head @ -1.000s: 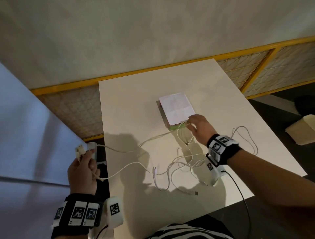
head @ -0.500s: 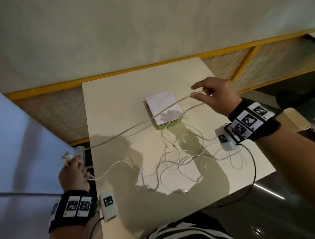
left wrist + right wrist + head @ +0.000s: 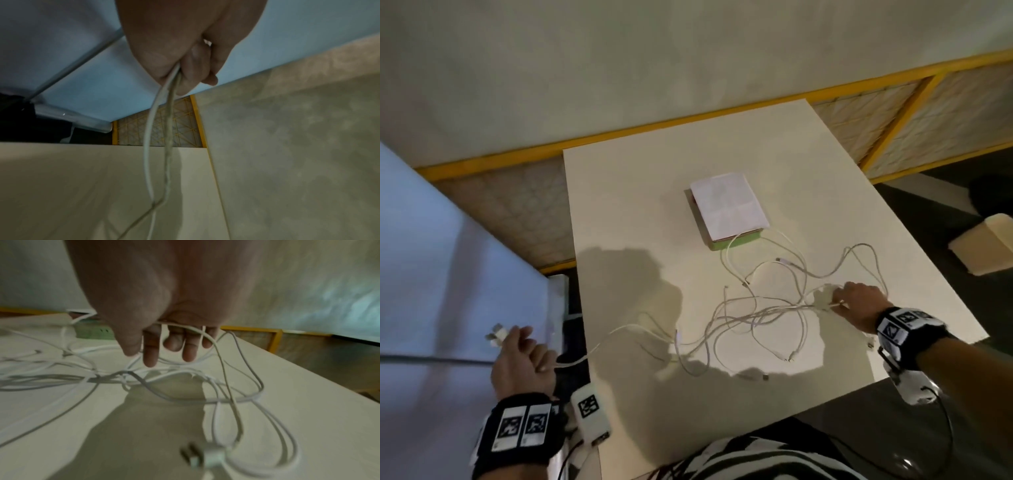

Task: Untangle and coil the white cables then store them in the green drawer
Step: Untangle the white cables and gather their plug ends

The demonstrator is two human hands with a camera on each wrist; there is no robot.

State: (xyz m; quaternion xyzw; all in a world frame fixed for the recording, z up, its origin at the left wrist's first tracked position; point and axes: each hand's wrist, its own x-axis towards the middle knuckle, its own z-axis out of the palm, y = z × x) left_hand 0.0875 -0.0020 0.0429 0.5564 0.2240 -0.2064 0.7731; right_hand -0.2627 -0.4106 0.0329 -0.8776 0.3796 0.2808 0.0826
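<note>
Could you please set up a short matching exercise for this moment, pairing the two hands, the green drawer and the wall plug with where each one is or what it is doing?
Things:
1. left hand
2. right hand
3. green drawer
4. wall plug

States:
A. lies on the table at the end of a cable, prongs up
B. held off the table's left side, gripping cable strands
C. sits shut under a white sheet of paper
D. reaches into the tangled cables on the table

Pairs: 1-B, 2-D, 3-C, 4-A
</note>
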